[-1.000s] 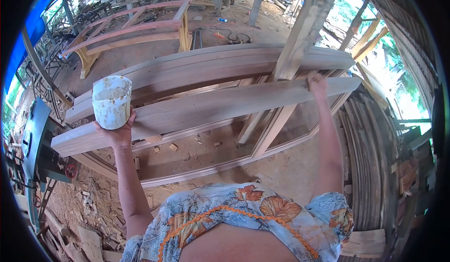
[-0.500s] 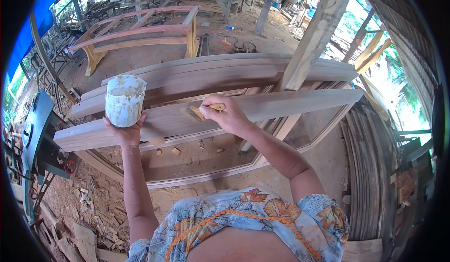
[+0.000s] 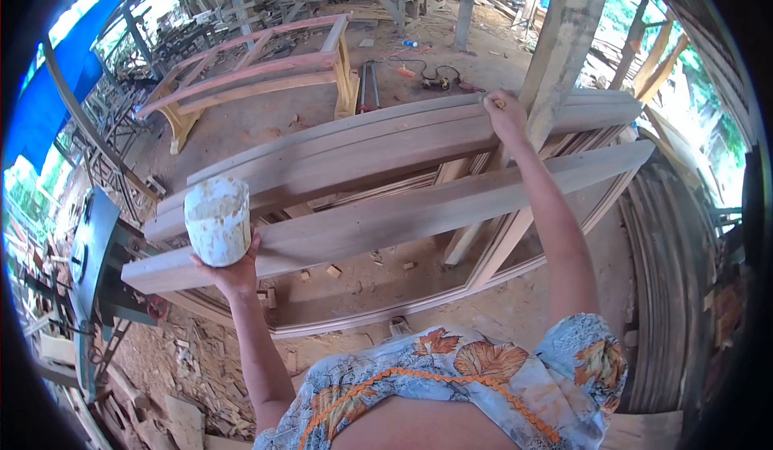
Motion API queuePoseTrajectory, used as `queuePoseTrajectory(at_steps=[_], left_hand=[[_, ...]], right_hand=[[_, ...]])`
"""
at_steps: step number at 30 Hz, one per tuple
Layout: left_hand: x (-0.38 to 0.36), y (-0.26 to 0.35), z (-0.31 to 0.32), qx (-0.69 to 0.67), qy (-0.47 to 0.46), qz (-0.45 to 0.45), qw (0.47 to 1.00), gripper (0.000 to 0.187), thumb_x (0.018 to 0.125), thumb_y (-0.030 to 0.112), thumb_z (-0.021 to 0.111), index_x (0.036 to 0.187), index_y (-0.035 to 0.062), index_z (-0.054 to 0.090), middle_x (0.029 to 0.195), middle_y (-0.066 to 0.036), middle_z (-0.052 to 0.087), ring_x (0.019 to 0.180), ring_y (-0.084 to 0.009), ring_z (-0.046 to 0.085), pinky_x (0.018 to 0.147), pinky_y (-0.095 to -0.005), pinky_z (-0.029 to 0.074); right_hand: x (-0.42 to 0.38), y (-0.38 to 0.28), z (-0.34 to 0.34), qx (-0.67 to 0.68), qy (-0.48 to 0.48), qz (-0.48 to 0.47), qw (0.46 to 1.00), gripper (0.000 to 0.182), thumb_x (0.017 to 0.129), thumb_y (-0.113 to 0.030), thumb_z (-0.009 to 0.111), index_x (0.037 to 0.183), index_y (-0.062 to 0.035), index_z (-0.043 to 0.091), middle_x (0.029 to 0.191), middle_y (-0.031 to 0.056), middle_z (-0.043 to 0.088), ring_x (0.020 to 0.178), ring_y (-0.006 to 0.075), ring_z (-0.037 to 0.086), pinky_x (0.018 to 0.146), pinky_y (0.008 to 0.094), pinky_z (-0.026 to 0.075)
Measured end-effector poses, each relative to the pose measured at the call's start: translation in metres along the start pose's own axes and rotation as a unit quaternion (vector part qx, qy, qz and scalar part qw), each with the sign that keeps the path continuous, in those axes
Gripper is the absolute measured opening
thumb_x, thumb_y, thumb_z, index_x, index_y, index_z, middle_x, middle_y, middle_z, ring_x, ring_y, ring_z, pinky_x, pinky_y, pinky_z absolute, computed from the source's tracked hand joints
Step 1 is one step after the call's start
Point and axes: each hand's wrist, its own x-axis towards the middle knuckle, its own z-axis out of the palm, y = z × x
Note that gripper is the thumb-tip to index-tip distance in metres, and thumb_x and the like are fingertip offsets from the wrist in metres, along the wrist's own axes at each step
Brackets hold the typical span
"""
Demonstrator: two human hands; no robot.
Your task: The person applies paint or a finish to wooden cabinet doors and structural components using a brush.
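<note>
My left hand (image 3: 232,271) holds a white, stained container (image 3: 218,223) from below and the side, over the left part of the near wooden plank (image 3: 362,217). My right hand (image 3: 506,117) is closed on the handle of a brush (image 3: 500,104), beside the upright post. It is at the far planks (image 3: 386,128), near their right part. The bristles are hidden or too small to make out. Both planks lie across a large wooden frame (image 3: 378,314).
A wooden post (image 3: 565,43) rises right behind my right hand. Beyond the planks stands a pinkish table frame (image 3: 241,86). Long boards (image 3: 664,289) are stacked at the right. A machine (image 3: 93,265) stands at the left, with wood scraps (image 3: 187,353) on the ground.
My right hand has moved from the near plank forward and right to the far planks, with the brush. The view has shifted, and the container sits lower in it.
</note>
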Motion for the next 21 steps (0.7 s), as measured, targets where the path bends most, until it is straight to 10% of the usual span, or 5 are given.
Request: queuePoseTrajectory(at_steps=[9, 18, 21], left_hand=[[0.001, -0.004, 0.012, -0.007, 0.026, 0.014, 1.000, 0.083, 0.080, 0.075, 0.044, 0.142, 0.0215, 0.031, 0.136, -0.015, 0.044, 0.108, -0.0462, 0.054, 0.083, -0.0560, 0.050], [0.007, -0.008, 0.018, 0.019, 0.075, 0.035, 0.996, 0.084, 0.079, 0.075, 0.045, 0.144, 0.0247, 0.030, 0.140, -0.014, 0.042, 0.113, -0.0483, 0.051, 0.085, -0.0597, 0.049], [0.009, -0.007, 0.019, 0.020, 0.081, 0.023, 0.996, 0.084, 0.078, 0.075, 0.045, 0.144, 0.0251, 0.030, 0.140, -0.014, 0.042, 0.113, -0.0484, 0.051, 0.085, -0.0602, 0.049]], right_hand=[[-0.006, -0.028, 0.062, -0.280, -0.155, 0.002, 0.947, 0.028, 0.090, -0.035, 0.052, 0.095, -0.0082, 0.062, 0.109, 0.0159, 0.057, 0.091, 0.0357, 0.061, 0.081, 0.0471, 0.048], [-0.038, -0.158, 0.134, 0.146, -0.255, -0.185, 0.938, 0.029, 0.088, -0.031, 0.057, 0.084, -0.0030, 0.062, 0.081, 0.0144, 0.065, 0.073, 0.0282, 0.066, 0.067, 0.0419, 0.052], [-0.012, -0.139, 0.147, 0.462, -0.371, 0.143, 0.793, 0.027, 0.086, -0.026, 0.064, 0.098, -0.0022, 0.061, 0.086, 0.0118, 0.067, 0.059, 0.0159, 0.066, 0.049, 0.0292, 0.052]])
